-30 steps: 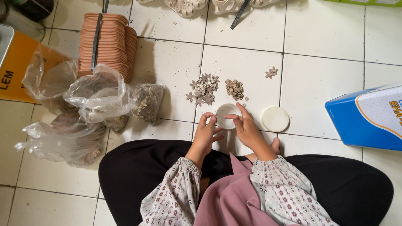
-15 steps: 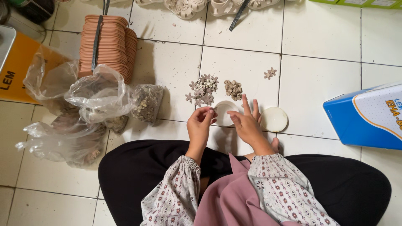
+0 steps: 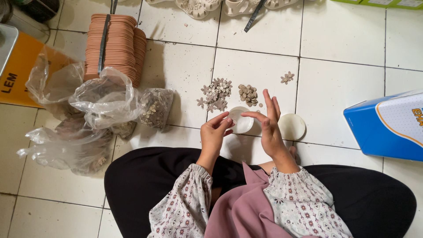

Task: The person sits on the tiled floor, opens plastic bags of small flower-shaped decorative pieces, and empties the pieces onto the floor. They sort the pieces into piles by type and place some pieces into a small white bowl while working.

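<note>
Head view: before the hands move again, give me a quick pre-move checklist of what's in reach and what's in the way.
1. Left hand fingertips pinched together over the white container: ok; what they pinch, cannot tell.
2. Right hand fingers spread, nothing seen in it: ok.
3. Flower-shaped pieces piled just beyond the container, unobstructed: ok.
4. Small round pieces piled beside them, apart: ok.
5. White lid flat on the tile beside the right hand: ok.
6. Container contents: cannot tell.

Left hand (image 3: 214,134) fingers curled together, right hand (image 3: 269,128) fingers spread upward
</note>
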Demonstrator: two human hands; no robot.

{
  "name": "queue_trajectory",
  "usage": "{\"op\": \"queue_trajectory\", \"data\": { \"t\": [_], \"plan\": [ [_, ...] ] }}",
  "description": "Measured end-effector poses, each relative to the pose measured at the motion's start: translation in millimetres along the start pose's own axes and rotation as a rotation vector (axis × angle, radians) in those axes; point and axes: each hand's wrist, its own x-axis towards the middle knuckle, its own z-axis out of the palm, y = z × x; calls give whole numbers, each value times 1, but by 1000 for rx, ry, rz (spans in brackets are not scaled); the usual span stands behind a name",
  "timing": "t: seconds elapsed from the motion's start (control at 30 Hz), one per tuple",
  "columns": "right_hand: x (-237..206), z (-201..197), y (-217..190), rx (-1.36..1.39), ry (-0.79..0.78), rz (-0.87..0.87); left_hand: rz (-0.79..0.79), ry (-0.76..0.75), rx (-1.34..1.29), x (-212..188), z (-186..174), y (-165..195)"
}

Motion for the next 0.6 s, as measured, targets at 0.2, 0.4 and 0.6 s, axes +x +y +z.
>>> {"op": "queue_trajectory", "data": {
  "t": [0.2,0.4,0.6],
  "plan": [
    [-1,7,-10,-9,-51,-22,82,-3,95,-9,7,7],
    [-1,14,-5,-48,-63,-29,98,-7,143,-10,9,11],
    [-2,14,-7,-84,-57,-37,98,-10,132,-11,8,11]
  ]
}}
